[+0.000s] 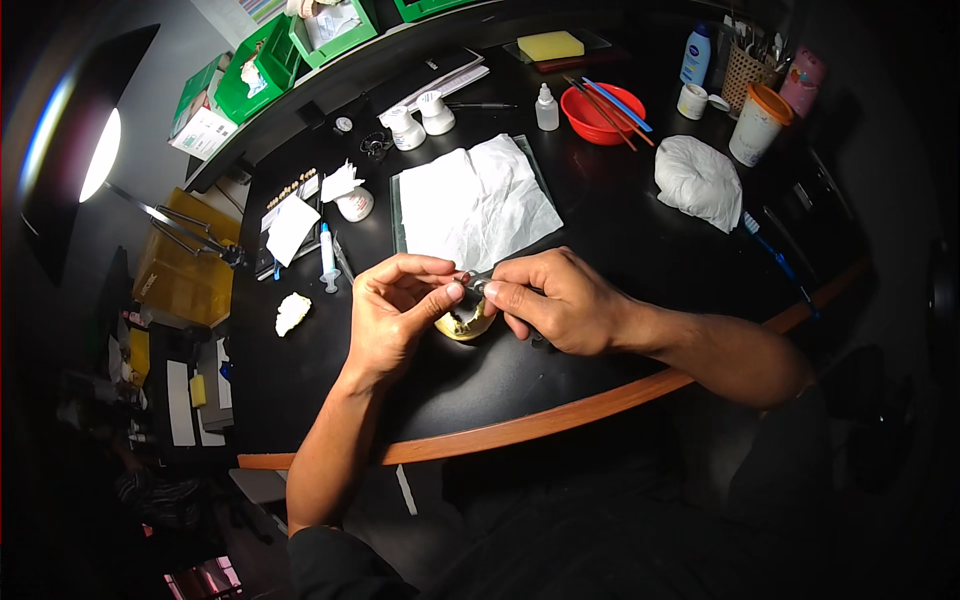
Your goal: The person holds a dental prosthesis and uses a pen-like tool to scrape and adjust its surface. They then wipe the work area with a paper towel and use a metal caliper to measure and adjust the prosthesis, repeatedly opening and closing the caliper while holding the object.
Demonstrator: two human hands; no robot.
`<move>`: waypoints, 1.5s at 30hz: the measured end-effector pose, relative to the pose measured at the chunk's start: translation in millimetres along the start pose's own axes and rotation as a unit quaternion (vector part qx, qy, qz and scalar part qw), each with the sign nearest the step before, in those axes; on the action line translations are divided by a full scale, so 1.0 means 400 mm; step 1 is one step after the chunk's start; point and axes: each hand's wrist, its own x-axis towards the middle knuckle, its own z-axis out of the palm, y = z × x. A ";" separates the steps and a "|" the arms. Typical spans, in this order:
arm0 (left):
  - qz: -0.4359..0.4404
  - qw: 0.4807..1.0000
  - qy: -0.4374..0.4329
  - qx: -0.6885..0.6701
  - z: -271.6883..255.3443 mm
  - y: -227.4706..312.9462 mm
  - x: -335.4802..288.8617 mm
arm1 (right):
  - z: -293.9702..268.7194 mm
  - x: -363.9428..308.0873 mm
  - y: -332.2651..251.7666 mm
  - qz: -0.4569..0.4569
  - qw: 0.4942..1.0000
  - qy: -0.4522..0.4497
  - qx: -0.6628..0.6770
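Note:
Over the front middle of the black desk, my left hand point(395, 315) and my right hand point(560, 305) meet fingertip to fingertip. Between them is a small shiny grey piece point(478, 285) with a reddish bit, pinched by thumb and fingers from both sides. Its exact kind is too small to tell and partly covered by my fingers. Just beneath, a pale yellow rounded piece point(462, 328) with a dark hollow shows between my hands; whether a finger supports it is hidden. Left of my left hand lies a lumpy cream-coloured piece point(293, 314) with uneven edges.
Beyond my hands, crumpled white paper point(480, 200) covers a glass plate. A syringe point(328, 262) and a paper-topped jar point(354, 204) stand left. Farther right are a red bowl point(600, 118) with brushes across it, wadded white cloth point(698, 182), an orange-lidded cup point(760, 125) and a blue toothbrush point(775, 255).

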 end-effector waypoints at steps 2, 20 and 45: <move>-0.004 1.000 0.005 -0.007 0.004 0.005 0.000 | 0.004 -0.003 -0.004 -0.011 1.000 0.005 -0.013; -0.009 1.000 0.007 -0.002 0.005 0.000 -0.002 | 0.012 0.005 0.021 -0.139 0.982 0.071 -0.103; 0.022 0.999 -0.031 0.003 0.003 0.000 -0.002 | 0.014 -0.004 0.006 -0.134 0.985 0.071 -0.077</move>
